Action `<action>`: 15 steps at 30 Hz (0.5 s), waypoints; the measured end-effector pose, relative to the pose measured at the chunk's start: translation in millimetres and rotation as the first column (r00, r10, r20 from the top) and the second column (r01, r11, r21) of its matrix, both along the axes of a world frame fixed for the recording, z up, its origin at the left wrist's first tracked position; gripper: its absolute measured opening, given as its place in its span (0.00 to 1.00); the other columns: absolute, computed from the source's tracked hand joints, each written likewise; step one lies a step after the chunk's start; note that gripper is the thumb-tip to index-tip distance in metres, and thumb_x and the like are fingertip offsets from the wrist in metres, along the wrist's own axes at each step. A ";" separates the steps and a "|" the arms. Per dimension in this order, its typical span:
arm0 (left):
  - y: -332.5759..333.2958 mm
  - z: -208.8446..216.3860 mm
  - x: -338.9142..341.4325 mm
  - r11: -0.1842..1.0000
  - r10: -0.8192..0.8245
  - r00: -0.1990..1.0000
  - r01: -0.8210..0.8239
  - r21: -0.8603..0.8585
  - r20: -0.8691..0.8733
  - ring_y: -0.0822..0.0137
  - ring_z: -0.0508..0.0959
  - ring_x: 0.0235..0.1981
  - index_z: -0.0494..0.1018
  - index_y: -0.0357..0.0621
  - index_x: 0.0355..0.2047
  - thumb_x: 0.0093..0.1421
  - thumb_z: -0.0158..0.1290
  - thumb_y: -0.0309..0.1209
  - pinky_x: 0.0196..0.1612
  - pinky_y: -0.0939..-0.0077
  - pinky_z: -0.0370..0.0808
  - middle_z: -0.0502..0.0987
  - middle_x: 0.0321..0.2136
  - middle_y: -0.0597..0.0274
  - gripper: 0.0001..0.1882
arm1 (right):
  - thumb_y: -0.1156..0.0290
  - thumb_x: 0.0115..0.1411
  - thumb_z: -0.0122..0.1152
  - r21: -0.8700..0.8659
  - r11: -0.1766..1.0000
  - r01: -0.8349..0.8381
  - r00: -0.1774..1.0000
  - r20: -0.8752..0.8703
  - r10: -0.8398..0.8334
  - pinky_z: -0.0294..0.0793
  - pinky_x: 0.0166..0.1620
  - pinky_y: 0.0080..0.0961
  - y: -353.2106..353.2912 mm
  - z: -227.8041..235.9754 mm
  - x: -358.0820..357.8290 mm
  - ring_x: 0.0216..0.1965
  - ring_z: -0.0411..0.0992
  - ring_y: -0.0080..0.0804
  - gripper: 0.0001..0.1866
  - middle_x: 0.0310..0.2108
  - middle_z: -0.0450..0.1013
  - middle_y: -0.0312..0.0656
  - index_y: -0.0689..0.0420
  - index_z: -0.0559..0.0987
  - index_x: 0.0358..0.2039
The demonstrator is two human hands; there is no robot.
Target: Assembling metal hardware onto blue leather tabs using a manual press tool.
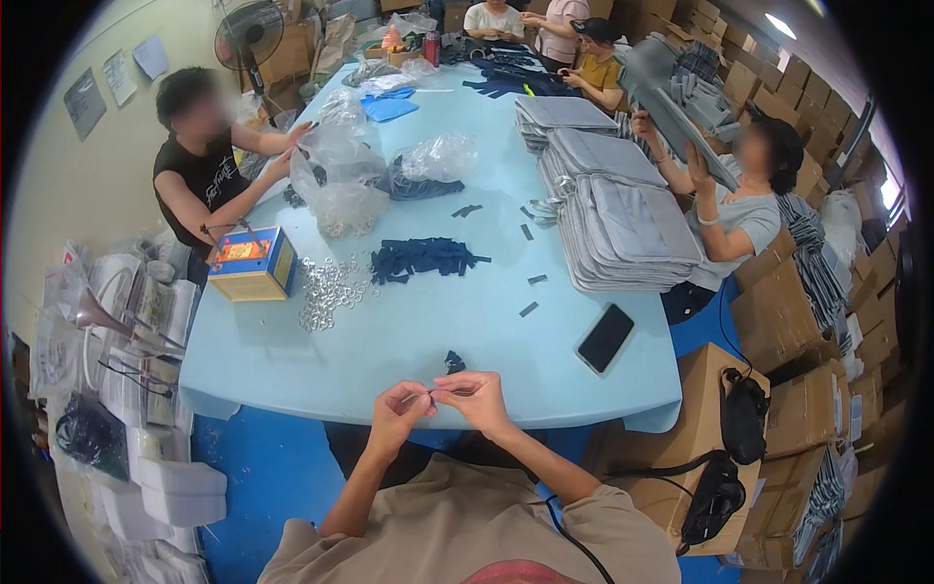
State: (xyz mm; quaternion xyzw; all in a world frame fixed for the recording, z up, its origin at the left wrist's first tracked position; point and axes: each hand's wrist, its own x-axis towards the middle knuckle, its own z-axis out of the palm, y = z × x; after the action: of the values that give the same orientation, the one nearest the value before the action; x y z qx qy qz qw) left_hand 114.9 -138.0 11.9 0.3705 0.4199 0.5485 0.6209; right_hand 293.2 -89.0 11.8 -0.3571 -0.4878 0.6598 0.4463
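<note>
Over the near edge of the table, my left hand (399,409) and my right hand (474,397) meet with fingertips pinched together. Between them is something small that I cannot make out. Just beyond my fingers lies a small dark folded strip piece (454,362). Farther in sits a pile of short navy fabric strips (423,260). Beside it, to the left, small silvery rings (331,297) are spread loosely on the table.
The light blue table (438,331) holds a blue-and-yellow box (255,265), clear plastic bags (341,180), a black phone (605,339) and stacked grey fabric pieces (628,229). People work along both sides and at the far end. A cardboard box (671,419) stands at my right.
</note>
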 end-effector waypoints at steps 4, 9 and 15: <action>1.4 1.0 -1.8 0.997 0.078 0.994 -0.076 0.033 -0.069 0.73 0.80 0.38 0.76 0.35 0.40 0.64 0.60 0.22 0.43 0.78 0.78 0.80 0.36 0.60 0.06 | 0.81 0.60 0.69 0.032 0.998 0.050 0.995 0.085 -0.052 0.80 0.45 0.23 -9.3 9.9 -6.1 0.40 0.80 0.25 0.09 0.38 0.83 0.46 0.68 0.84 0.42; 5.4 19.1 -3.4 0.982 0.138 0.984 -0.122 0.145 -0.110 0.73 0.80 0.38 0.76 0.34 0.38 0.61 0.61 0.18 0.45 0.78 0.77 0.81 0.37 0.61 0.06 | 0.81 0.62 0.67 0.056 0.994 0.089 0.996 0.003 -0.089 0.78 0.44 0.20 -11.1 26.8 -7.9 0.40 0.79 0.23 0.09 0.37 0.83 0.45 0.68 0.84 0.43; 1.8 28.4 -5.3 0.977 0.135 0.982 -0.109 0.181 -0.135 0.74 0.78 0.40 0.77 0.33 0.40 0.60 0.63 0.17 0.45 0.79 0.77 0.80 0.39 0.61 0.09 | 0.81 0.61 0.68 0.092 0.991 0.101 0.995 -0.021 -0.099 0.83 0.51 0.27 -17.8 36.6 -2.5 0.45 0.80 0.30 0.12 0.45 0.81 0.48 0.66 0.83 0.46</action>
State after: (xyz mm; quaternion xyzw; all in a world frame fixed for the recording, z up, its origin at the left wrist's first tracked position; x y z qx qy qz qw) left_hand 109.6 -136.2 40.3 0.4360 0.4372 0.5912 0.5189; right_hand 290.7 -106.8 48.4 -0.3547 -0.4959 0.6159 0.4989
